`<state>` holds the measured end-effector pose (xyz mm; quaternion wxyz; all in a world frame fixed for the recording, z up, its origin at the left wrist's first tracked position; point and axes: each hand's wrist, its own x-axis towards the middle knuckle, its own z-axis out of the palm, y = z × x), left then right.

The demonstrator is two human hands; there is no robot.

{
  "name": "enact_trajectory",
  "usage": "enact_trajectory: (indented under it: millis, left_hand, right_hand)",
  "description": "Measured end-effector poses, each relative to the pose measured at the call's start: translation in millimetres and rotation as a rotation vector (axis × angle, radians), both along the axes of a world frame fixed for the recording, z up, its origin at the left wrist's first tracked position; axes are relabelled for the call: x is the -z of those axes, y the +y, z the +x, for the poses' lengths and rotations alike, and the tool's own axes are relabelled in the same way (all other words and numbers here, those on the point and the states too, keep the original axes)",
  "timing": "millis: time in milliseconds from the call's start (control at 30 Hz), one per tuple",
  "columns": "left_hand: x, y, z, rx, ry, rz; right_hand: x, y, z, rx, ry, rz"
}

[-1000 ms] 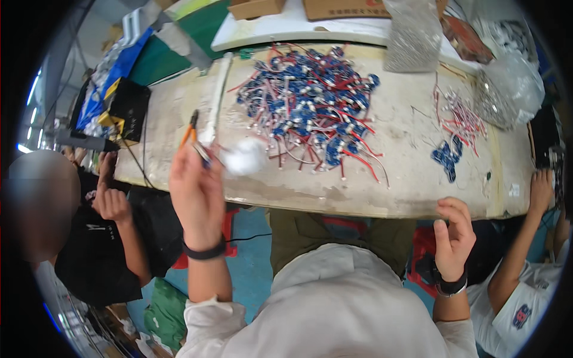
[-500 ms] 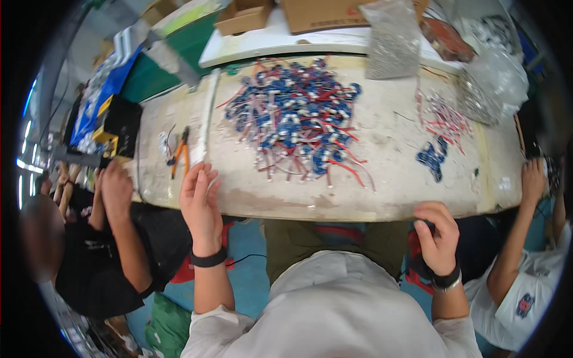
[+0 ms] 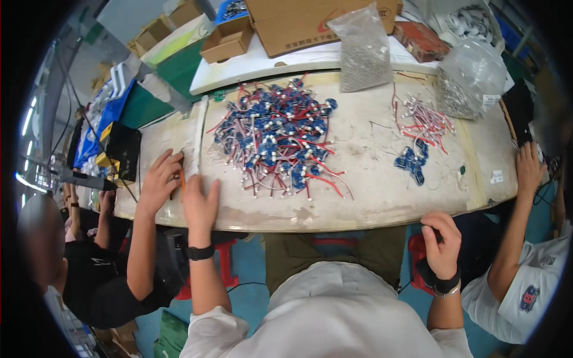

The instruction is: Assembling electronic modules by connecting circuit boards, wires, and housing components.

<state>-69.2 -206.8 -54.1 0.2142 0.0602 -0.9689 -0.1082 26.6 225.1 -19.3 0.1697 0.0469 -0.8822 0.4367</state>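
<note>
My left hand (image 3: 201,206) lies at the front edge of the table, fingers stretched out and thumb apart. Just left of it are the orange-handled pliers (image 3: 182,184), mostly covered by a co-worker's hand (image 3: 160,180). Whether my fingertips touch the handle I cannot tell. My right hand (image 3: 443,241) hovers by the front edge, loosely curled, with a gap between thumb and fingers and nothing seen in it. Between my hands, farther back, spreads a heap of small blue circuit boards with red and white wires (image 3: 274,134).
Several blue boards (image 3: 413,162) and a bunch of red-white wires (image 3: 427,122) lie right. Bags of small parts (image 3: 365,53) and a cardboard box (image 3: 316,27) stand at the back. A black-yellow device (image 3: 122,149) is left. A co-worker's hand (image 3: 529,164) rests at the far right.
The co-worker's hand on the left has come across onto the pliers. My left hand has turned flatter beside them. The view has shifted slightly; my right hand stays near the edge.
</note>
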Motion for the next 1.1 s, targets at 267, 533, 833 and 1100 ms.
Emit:
enact_trajectory:
  millis: [267,533,833,1100]
  left_hand:
    - [-4,-26,32,-0.036,0.09,0.084]
    - [-20,93,33,0.385,0.085,0.472]
    - [8,104,38,0.554,0.144,0.243]
    - [-24,130,13,0.575,-0.189,0.214]
  right_hand:
    - [-8,10,-25,-0.03,-0.002,0.009]
    - [-21,46,-91,-0.073,0.039,0.45]
    - [-33,40,-104,-0.186,-0.219,0.569]
    - [-34,9,-113,-0.315,-0.403,0.437]
